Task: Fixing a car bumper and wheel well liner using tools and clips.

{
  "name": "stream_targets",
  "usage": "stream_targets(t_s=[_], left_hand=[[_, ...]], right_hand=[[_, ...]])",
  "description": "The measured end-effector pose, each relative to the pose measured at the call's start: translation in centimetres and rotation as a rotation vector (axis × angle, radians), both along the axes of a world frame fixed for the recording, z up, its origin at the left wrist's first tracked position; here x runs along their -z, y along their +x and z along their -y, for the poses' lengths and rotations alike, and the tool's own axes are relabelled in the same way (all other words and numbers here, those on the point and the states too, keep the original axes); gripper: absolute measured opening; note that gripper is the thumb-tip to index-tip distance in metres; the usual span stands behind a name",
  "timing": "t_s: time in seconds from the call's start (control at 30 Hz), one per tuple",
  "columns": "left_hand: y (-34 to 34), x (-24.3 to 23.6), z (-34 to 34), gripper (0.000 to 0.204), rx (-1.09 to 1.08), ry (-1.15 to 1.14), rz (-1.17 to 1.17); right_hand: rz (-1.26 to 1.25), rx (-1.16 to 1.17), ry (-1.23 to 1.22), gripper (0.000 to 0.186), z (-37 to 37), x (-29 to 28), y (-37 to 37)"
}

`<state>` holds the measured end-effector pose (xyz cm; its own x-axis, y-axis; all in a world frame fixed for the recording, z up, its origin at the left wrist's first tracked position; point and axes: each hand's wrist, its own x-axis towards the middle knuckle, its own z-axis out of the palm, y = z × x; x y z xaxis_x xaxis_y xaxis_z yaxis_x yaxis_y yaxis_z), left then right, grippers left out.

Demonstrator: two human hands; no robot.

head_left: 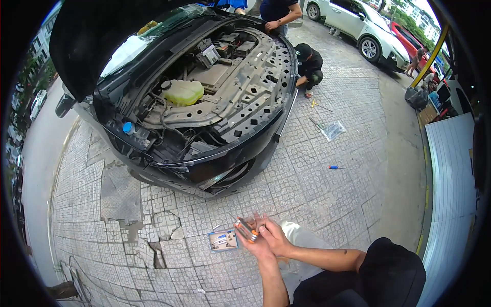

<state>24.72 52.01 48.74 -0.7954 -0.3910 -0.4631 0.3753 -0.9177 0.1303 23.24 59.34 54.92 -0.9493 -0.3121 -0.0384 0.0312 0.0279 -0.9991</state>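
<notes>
My left hand [257, 247] is closed around a short, chunky orange-and-grey tool [246, 229], whose exact kind I cannot make out. Close against it from the right is my right hand [275, 238]; its fingertips are smeared by motion, so whether they grip the tool is unclear. Just left of the hands, a small blue-rimmed box [224, 250] lies on the paving with several small parts in it. A little white piece [216, 226] rests beyond that box.
A dark car [245, 169] with its hood raised stands ahead. One person [310, 69] crouches at its front; another [279, 13] leans in. On the tiles lie a blue-handled screwdriver [334, 167], a clear plastic bag [333, 130] and a yellow-handled tool [314, 103]. Broken paving [158, 250] is at left.
</notes>
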Motion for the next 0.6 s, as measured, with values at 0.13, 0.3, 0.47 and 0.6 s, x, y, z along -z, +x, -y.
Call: stream_targets(t_s=[0.13, 0.3, 0.47, 0.6], left_hand=[[-3.8, -11.0, -5.8, 0.049, 0.168, -0.049, -0.041], [-7.7, -12.8, -12.1, 0.055, 0.495, -0.141, -0.023], [-14.1, -11.6, -18.8, 0.057, 0.694, -0.066, -0.020], [-19.7, -13.2, -22.8, 0.051, 0.842, -0.361, 0.024]], right_hand=[[-0.380, 0.165, 0.122, 0.014, -5.9, -8.2, -1.9], [-0.544, 0.297, 0.240, 0.016, -12.6, -12.8, -6.2], [-0.498, 0.282, 0.437, 0.030, -22.2, -13.8, -14.6], [0.209, 0.177, -0.222, 0.032, -27.9, -12.4, -21.9]])
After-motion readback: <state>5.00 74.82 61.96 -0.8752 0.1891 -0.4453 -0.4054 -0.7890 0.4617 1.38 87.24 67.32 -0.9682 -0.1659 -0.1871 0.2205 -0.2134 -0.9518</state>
